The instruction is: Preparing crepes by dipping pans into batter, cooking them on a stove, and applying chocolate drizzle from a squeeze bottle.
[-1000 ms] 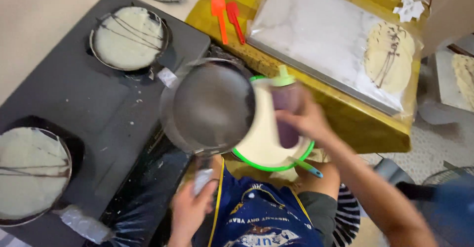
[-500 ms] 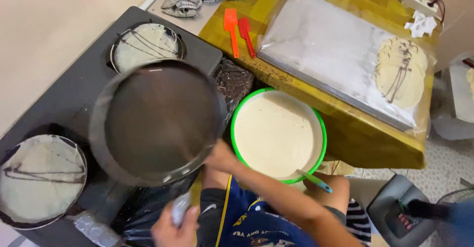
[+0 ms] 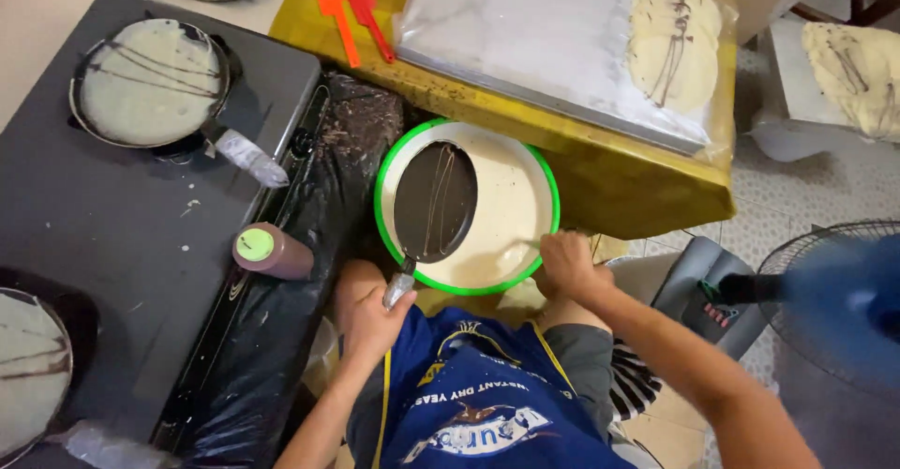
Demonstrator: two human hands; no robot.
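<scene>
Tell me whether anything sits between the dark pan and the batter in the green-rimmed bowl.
Nothing visible does. The left hand holds the dark round pan tilted directly over the pale batter in the green-rimmed bowl; the right hand rests at the rim.

The left hand (image 3: 373,321) is reaching forward from the lower middle of the view, its fingers curling shut in a tight grip, the forearm running down and back toward the body. The right hand (image 3: 567,265) is lying further right and slightly higher — knuckles up, fingers bent downward and closing. Its forearm is stretching away to the lower right — bare, elbow out of view.
</scene>
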